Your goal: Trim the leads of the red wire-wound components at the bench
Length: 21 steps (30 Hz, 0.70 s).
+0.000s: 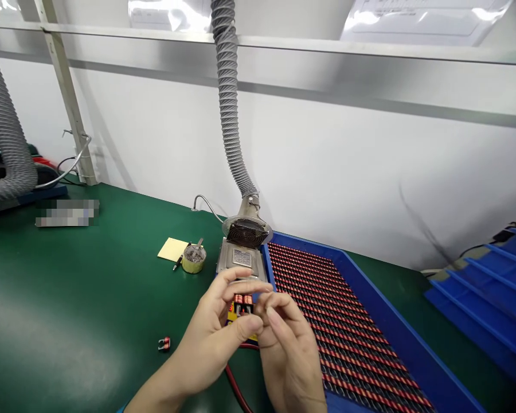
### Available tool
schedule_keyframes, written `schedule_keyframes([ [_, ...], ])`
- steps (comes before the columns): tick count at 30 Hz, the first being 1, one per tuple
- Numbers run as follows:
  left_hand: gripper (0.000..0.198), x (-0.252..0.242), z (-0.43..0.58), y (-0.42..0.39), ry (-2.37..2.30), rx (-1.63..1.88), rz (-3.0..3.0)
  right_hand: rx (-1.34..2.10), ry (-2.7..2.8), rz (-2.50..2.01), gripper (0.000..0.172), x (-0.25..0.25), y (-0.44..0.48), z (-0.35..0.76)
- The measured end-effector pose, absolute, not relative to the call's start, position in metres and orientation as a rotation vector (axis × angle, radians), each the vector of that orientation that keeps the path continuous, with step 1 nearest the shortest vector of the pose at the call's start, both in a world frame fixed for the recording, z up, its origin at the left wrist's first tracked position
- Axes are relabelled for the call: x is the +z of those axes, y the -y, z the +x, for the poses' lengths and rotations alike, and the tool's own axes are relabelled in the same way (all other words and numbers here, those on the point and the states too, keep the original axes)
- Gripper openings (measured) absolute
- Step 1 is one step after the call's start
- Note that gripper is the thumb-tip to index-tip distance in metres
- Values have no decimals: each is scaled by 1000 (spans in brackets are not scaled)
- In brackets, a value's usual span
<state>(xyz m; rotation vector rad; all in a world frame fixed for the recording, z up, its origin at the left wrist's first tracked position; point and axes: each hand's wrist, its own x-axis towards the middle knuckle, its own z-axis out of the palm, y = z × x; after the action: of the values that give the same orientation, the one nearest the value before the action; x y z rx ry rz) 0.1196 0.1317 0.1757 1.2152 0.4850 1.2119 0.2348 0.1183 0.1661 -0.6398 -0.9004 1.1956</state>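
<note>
Between the thumb and fingers of my left hand is a small coil component with two copper-red windings on a black core. My right hand is closed at the coil's right side, thumb and fingertips pinched together. Whatever lies between those fingertips is hidden. A similar loose coil lies on the green table left of my hands. To the right, a blue tray holds long rows of red and black coils.
Behind my hands stands a metal heating unit under a fume hood on a grey hose. A round tub, pen and yellow notes lie left of it. Blue racks stand far right.
</note>
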Motion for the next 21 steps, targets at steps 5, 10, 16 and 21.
schedule_keyframes([
  [5,26,182,118,-132,-640,1155,1372,1351,805,-616,20,163,-120,225],
  [10,5,187,111,-138,-619,1183,1257,1155,870,-706,11,158,-123,222],
  [16,11,183,113,-144,-727,1358,997,1092,983,-738,7,151,-125,223],
  [21,14,181,120,-145,-567,1457,700,1188,1056,-696,5,148,-127,225],
])
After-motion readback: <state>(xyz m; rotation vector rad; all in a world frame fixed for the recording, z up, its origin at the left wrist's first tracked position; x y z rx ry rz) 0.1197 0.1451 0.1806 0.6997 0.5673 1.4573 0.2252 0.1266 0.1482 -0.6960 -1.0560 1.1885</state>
